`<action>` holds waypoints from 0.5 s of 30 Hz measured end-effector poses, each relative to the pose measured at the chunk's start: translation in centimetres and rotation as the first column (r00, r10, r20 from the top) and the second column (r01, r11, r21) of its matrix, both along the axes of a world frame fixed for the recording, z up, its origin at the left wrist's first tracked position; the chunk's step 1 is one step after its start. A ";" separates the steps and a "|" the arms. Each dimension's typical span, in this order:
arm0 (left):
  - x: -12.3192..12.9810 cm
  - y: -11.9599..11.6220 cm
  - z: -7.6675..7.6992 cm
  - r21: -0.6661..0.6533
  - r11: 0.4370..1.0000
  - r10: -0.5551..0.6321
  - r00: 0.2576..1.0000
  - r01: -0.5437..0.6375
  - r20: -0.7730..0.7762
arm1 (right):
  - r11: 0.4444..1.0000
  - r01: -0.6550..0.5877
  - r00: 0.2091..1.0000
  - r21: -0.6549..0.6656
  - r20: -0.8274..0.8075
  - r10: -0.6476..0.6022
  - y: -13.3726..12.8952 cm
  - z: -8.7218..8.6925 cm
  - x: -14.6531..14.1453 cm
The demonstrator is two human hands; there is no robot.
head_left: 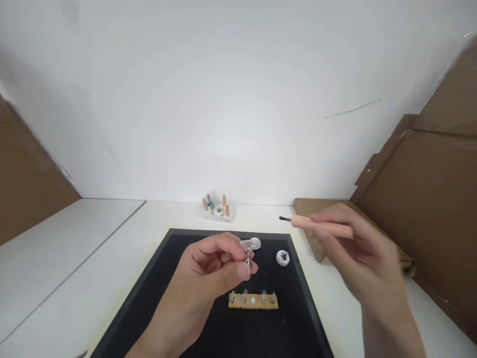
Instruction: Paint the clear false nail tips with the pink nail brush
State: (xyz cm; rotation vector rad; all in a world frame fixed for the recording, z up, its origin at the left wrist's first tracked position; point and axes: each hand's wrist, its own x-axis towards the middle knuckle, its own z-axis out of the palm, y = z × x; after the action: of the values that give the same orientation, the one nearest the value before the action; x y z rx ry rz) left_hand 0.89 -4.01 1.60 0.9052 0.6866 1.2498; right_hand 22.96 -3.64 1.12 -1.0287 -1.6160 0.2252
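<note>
Between the thumb and fingers of my left hand (212, 271) is a small metal stand with a clear nail tip (246, 244) at its top. My right hand (357, 253) pinches a peach-coloured brush handle (322, 226), its dark bristles pointing left, apart from the nail tip. Below my left hand, a tan strip (253, 301) lies on the black mat (261, 333), with several clear tips standing on it and a pale dot at its middle. A round white container (282, 258) with small dark pieces sits on the mat's right side.
A clear tray (230, 218) with several small bottles stands behind the mat. One more round clear-and-white item (255, 243) lies near the mat's back edge. A cardboard box (315, 243) lies at the right, and brown cardboard panels rise on both sides.
</note>
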 end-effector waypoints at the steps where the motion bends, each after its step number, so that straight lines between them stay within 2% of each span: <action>1: 0.0 0.0 -0.1 0.004 1.000 -0.004 1.000 0.004 0.004 | 0.994 0.001 0.999 0.108 -0.042 0.004 -0.9 0.0 -0.8; 2: -0.1 0.1 -0.2 0.009 1.000 -0.008 1.000 0.008 0.008 | 0.978 0.022 0.995 0.210 -0.103 0.000 -1.8 0.0 -1.5; 4: -0.2 0.3 -0.5 0.017 1.000 -0.018 1.000 0.018 0.012 | 0.951 0.102 0.979 0.291 -0.198 -0.044 -3.0 -0.2 -2.9; 7: -0.5 0.9 -1.0 0.043 0.997 -0.057 0.998 0.057 0.008 | 0.952 0.064 0.988 0.301 -0.150 -0.019 -3.7 -0.3 -4.2; 10: -0.7 1.2 -1.3 0.095 0.990 -0.100 0.995 0.100 -0.010 | 0.933 0.076 0.995 0.353 -0.087 -0.048 -3.5 0.2 -4.0; 11: -0.7 1.2 -1.3 0.112 0.988 -0.104 0.994 0.105 -0.017 | 0.934 0.042 0.999 0.354 -0.014 -0.039 -3.3 0.4 -3.7; 12: -0.7 1.2 -1.3 0.126 0.987 -0.102 0.995 0.104 -0.022 | 0.924 -0.088 0.991 0.371 0.126 0.043 -3.2 0.6 -3.3; 13: -0.7 1.2 -1.2 0.136 0.985 -0.099 0.995 0.101 -0.025 | 0.923 -0.150 0.979 0.354 0.184 0.088 -3.1 0.8 -2.8; 15: -0.7 1.0 -1.0 0.153 0.983 -0.101 0.994 0.105 -0.032 | 0.915 -0.194 0.967 0.355 0.226 0.118 -3.1 1.1 -2.0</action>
State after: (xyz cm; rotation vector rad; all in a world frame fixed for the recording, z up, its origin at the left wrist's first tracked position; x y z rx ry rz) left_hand 0.23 -3.01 0.55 1.0716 0.5602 1.2131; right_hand 20.93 -6.70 2.27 -0.6418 -1.8387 -0.0852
